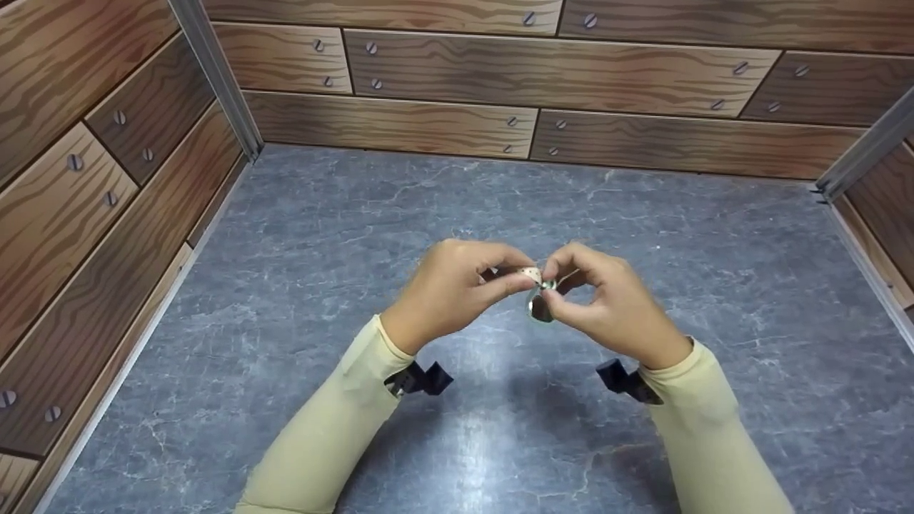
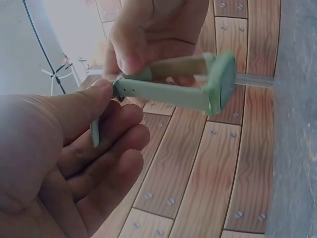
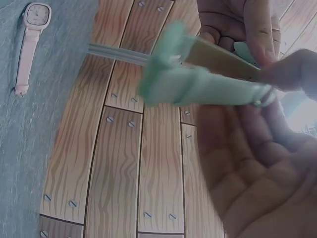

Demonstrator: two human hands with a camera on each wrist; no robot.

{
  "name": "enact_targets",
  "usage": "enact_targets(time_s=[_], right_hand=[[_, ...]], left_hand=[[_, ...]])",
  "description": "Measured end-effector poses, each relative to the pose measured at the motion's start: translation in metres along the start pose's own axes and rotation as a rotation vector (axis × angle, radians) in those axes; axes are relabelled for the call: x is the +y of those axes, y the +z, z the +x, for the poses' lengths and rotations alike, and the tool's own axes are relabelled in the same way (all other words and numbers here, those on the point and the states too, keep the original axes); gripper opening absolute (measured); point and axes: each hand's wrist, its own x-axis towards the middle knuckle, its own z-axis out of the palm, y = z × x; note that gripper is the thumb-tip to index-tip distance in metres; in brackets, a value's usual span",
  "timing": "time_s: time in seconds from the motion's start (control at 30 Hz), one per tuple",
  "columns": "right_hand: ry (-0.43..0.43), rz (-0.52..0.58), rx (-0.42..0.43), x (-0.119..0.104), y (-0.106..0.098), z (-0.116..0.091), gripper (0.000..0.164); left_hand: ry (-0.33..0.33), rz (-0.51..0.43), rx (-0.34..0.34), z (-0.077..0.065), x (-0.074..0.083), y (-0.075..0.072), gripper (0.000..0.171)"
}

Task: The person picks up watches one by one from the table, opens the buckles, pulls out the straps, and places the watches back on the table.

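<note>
A mint-green wristwatch (image 1: 540,308) is held up between both hands, its strap bent into a loop and its case hanging at the lower end. With thumb and fingertips my left hand (image 1: 457,289) pinches the holed strap (image 2: 168,94); the strap's tip pokes out below that thumb in the left wrist view. My right hand (image 1: 618,307) pinches the buckle end (image 3: 262,94) from the other side. Both sets of fingertips meet at the buckle, where the strap overlaps it. The right wrist view shows the case blurred, and its dial is turned away there.
A pale pink wristwatch (image 3: 30,54) lies on the blue-grey marbled table (image 1: 321,214). Walls with a wood-plank print (image 1: 457,71) enclose the table at the back and both sides, with grey metal posts (image 1: 221,86) in the corners.
</note>
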Motion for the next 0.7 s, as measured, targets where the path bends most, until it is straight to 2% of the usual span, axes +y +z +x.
enact_targets(time_s=[0.1, 0.2, 0.3, 0.37, 0.53, 0.7], right_hand=[[0.074, -0.01, -0.054, -0.0004, -0.0003, -0.0006, 0.016], [0.098, -0.018, -0.077, -0.0001, -0.0008, -0.0016, 0.015], [0.084, -0.022, -0.064, 0.0008, -0.0004, -0.001, 0.016], [0.071, -0.006, -0.048, 0.0013, 0.0002, -0.0011, 0.017], [0.035, 0.053, -0.023, 0.0009, 0.0007, -0.0021, 0.019], [-0.026, 0.084, 0.007, 0.0001, 0.0016, -0.0013, 0.021]], left_hand=[[0.012, 0.001, -0.009, -0.0003, 0.0007, 0.0018, 0.018], [-0.015, -0.015, -0.04, -0.0004, 0.0008, 0.0028, 0.017], [-0.068, 0.001, -0.07, -0.0014, 0.0003, 0.0031, 0.017], [-0.08, 0.015, -0.085, -0.0014, -0.0002, 0.0046, 0.018], [-0.031, 0.032, -0.069, -0.0008, -0.0003, 0.0081, 0.017], [-0.036, -0.045, -0.038, -0.0009, -0.0006, 0.0093, 0.015]])
